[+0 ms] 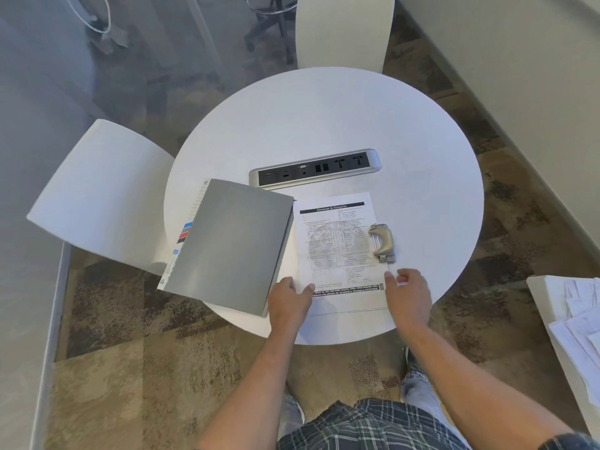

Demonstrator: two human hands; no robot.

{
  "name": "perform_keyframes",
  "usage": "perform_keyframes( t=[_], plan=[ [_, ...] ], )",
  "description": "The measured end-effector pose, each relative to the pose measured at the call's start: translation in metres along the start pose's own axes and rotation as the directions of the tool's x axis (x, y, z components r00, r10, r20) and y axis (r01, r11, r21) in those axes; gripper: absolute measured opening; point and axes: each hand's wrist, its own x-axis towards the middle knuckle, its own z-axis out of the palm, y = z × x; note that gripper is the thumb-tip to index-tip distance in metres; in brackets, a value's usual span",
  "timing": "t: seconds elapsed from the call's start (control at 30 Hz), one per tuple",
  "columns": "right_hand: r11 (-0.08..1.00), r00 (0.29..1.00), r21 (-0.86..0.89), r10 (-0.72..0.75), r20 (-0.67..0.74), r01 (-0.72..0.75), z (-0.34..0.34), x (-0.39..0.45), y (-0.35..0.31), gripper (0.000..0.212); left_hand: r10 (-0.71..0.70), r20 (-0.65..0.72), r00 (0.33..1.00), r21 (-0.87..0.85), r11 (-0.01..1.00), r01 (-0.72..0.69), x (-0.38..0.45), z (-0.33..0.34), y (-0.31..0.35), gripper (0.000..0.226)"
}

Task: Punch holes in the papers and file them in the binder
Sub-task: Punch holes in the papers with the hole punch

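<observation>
1. While both hands sit at the near edge of the round white table [324, 108], the left hand [289, 302] rests on the bottom left corner of the printed paper [337, 251], fingers loosely bent, thumb on the sheet.
2. Right hand [407, 293] touches the paper's bottom right corner; fingers curled over the edge. Cannot tell whether it pinches the sheet.
3. Paper lies flat, long axis running from the near edge toward the table's centre, title bar at the far end.
4. Metal hole punch [382, 242] sits on the paper's right edge, its length parallel to that edge.
5. Grey binder [230, 245], closed, lies just left of the paper, tilted, overhanging the table's near left edge; coloured tabs show on its left side.
6. Power socket strip [315, 168] lies beyond, at table centre.
7. White chairs [100, 196] stand at the left and far sides; loose papers [581, 323] at the right.
</observation>
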Motion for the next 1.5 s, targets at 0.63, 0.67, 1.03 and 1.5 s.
perform_keyframes(
  t=[0.63,0.67,1.03,1.5],
  plan=[
    [0.942,0.927,0.324,-0.196,0.320,0.087,0.005,-0.019,-0.049,0.049,0.232,-0.069,0.970,-0.179,0.954,-0.241,-0.026,-0.044,0.053,0.027],
    [0.893,0.862,0.449,-0.230,0.451,0.003,-0.001,-0.024,-0.063,0.048,0.309,-0.073,0.948,-0.132,0.939,-0.317,-0.034,-0.046,0.061,0.024],
    [0.593,0.777,0.719,-0.234,0.584,-0.362,-0.029,0.000,-0.067,0.026,0.531,0.100,0.841,-0.189,0.840,-0.508,-0.048,0.004,0.074,0.023],
    [0.620,0.795,0.652,-0.072,0.602,-0.437,-0.019,0.015,-0.021,0.034,-0.144,0.242,0.960,-0.518,0.817,0.253,0.023,-0.003,0.009,0.051]
  ],
)
